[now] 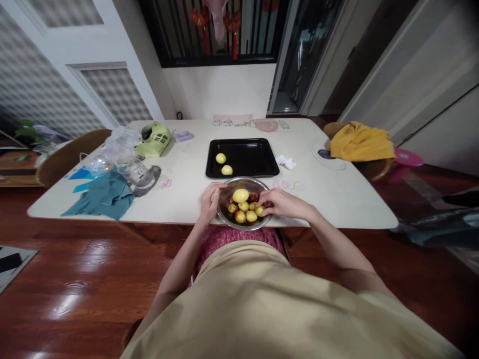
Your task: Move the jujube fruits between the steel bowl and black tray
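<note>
A shiny metal bowl (223, 200) sits at the table's near edge, holding several small yellow fruits (240, 216), a larger yellow fruit (240, 195) and a dark red round fruit (253, 197). My left hand (210, 200) grips the bowl's left rim, thumb on the near side and fingers along the far side. Inside the bowl on the right, the curled fingers of my right hand (279, 203) close on a small yellow fruit, partly hidden by them. Just beyond the bowl lies a black baking tray (249, 155), with two yellow fruits (223, 164) on its left part.
Crumpled white tissue (286, 162) lies right of the tray. On the table's left are a teal cloth (103, 195), a clear plastic bag (121, 144) and a light green bag (156, 139). A yellow cloth (361, 142) hangs over a chair at the right.
</note>
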`<move>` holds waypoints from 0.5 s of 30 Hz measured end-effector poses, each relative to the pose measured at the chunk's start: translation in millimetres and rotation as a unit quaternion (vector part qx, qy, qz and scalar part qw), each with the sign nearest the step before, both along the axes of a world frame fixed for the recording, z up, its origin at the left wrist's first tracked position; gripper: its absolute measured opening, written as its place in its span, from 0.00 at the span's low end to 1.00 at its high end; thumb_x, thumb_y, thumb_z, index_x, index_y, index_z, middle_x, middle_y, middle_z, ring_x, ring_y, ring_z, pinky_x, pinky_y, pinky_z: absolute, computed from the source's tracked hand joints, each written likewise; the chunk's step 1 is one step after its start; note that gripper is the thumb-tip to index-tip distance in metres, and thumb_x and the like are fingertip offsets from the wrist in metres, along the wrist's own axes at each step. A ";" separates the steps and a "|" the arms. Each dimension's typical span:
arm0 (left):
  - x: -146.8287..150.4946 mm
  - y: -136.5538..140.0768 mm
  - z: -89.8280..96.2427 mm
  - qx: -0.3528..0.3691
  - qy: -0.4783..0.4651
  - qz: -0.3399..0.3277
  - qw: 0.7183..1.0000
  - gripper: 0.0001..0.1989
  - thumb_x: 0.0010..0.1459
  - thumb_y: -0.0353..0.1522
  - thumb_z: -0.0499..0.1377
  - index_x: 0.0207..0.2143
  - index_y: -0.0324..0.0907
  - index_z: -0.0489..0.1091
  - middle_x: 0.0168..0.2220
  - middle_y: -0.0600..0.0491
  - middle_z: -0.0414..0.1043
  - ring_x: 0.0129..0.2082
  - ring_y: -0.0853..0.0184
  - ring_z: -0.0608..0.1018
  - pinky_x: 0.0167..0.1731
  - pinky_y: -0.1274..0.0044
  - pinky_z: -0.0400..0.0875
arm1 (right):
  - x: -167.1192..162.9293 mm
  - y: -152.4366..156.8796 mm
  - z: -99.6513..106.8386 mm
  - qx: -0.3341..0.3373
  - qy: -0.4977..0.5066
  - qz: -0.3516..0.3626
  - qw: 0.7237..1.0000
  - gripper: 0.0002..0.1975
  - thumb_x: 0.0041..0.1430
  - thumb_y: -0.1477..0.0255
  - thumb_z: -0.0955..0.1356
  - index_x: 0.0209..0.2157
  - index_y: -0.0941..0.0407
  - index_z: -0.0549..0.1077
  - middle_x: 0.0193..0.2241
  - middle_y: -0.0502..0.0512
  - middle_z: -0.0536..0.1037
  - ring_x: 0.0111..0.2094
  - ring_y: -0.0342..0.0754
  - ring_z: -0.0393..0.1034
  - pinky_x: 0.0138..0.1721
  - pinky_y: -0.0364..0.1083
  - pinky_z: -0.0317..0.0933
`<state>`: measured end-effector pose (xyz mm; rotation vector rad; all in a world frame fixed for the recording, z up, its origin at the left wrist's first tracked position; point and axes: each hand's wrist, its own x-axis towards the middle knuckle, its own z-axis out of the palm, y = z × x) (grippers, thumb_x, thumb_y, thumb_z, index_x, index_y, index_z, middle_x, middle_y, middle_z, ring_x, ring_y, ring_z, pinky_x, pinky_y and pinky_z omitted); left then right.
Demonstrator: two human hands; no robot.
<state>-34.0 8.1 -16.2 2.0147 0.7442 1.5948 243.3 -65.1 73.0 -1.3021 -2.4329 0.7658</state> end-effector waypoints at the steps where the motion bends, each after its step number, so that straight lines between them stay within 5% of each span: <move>1: 0.0 0.0 0.1 -0.001 0.002 0.001 1.000 0.21 0.77 0.41 0.50 0.43 0.42 0.80 0.43 0.46 0.83 0.46 0.60 0.83 0.49 0.67 0.77 | 0.5 0.3 -0.4 0.000 0.002 -0.002 1.000 0.10 0.58 0.75 0.78 0.42 0.54 0.86 0.43 0.57 0.86 0.40 0.52 0.80 0.47 0.48 0.69; 15: -0.3 -0.5 1.2 -0.002 0.001 -0.004 1.000 0.20 0.77 0.40 0.50 0.44 0.42 0.80 0.44 0.47 0.83 0.46 0.60 0.82 0.50 0.67 0.77 | -14.5 1.9 -18.6 0.010 -0.023 -0.008 1.000 0.09 0.54 0.77 0.78 0.39 0.54 0.85 0.40 0.55 0.84 0.38 0.52 0.79 0.41 0.46 0.67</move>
